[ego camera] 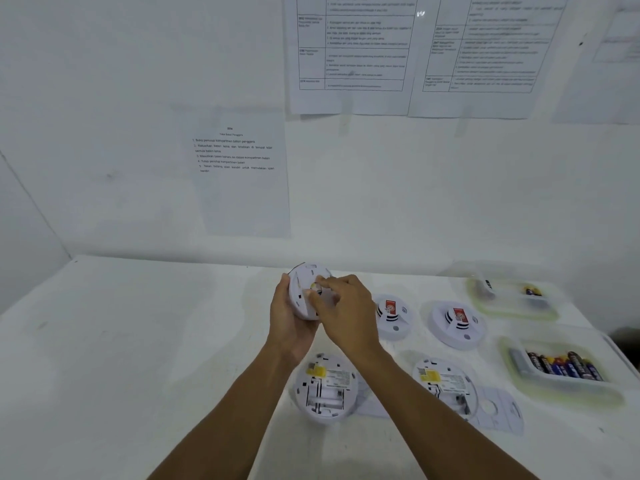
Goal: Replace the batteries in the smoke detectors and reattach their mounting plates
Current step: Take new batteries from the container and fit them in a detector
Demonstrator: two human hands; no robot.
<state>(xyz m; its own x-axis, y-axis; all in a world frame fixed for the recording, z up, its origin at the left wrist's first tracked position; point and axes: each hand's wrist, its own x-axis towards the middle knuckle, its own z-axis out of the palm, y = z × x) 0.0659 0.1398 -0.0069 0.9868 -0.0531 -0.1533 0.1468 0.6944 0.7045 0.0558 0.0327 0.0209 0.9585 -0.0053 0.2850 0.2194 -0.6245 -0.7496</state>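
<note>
One round white plastic smoke detector (pixel 304 292) is gripped by the curled left hand (pixel 289 320) and pinched centrally by the right hand (pixel 343 308).

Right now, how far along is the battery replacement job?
Possibly done: two face-up detectors, closed. In hand: the left hand holds a raised detector while the right hand pinches a small part at its back. Left: two open detectors, mounting plate off.

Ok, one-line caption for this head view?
Left hand holds a smoke detector while the right hand pinches a small part at its back.
</note>
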